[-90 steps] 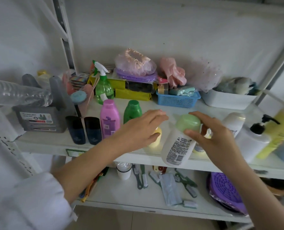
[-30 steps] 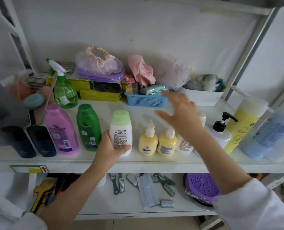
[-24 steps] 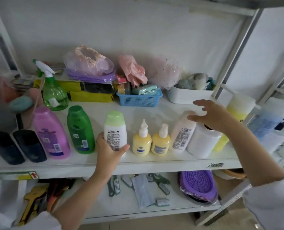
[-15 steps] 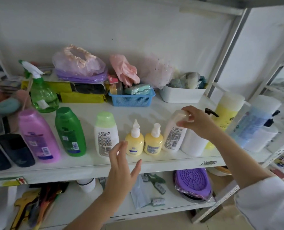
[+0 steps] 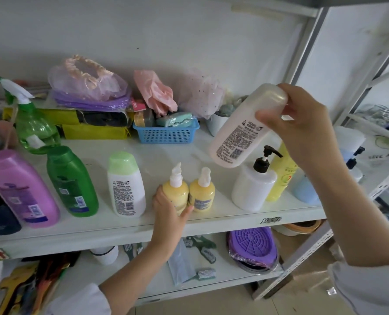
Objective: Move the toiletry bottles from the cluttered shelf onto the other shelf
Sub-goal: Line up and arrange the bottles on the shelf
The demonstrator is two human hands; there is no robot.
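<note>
Two hands are at work on the shelf (image 5: 211,153); the right hand (image 5: 302,123) has its grip closed round the cap end of a pale pinkish-white bottle (image 5: 241,133), thumb on the near face, fingers curled behind the pearly cap; the bottle is lifted clear of the shelf and tilted, cap up to the right, base down to the left, its printed back label and barcode facing the viewer; it hangs above the white pump bottle (image 5: 252,189), apart from it. The left hand (image 5: 169,212) wraps the left yellow bottle (image 5: 175,192), thumb on its left side, fingers reaching across the front toward the right yellow bottle (image 5: 202,194); both stand upright, touching, near the front lip. Left of them stand a white bottle with a pale green cap (image 5: 125,185), a green bottle (image 5: 72,183) and a pink-purple bottle (image 5: 20,189), all upright in a row near the edge. Bare shelf shows between the yellow pair and the blue basket (image 5: 166,134) behind; a tall yellow bottle (image 5: 282,173) stands just behind the pump bottle by the right upright of the frame (image 5: 311,64).
</note>
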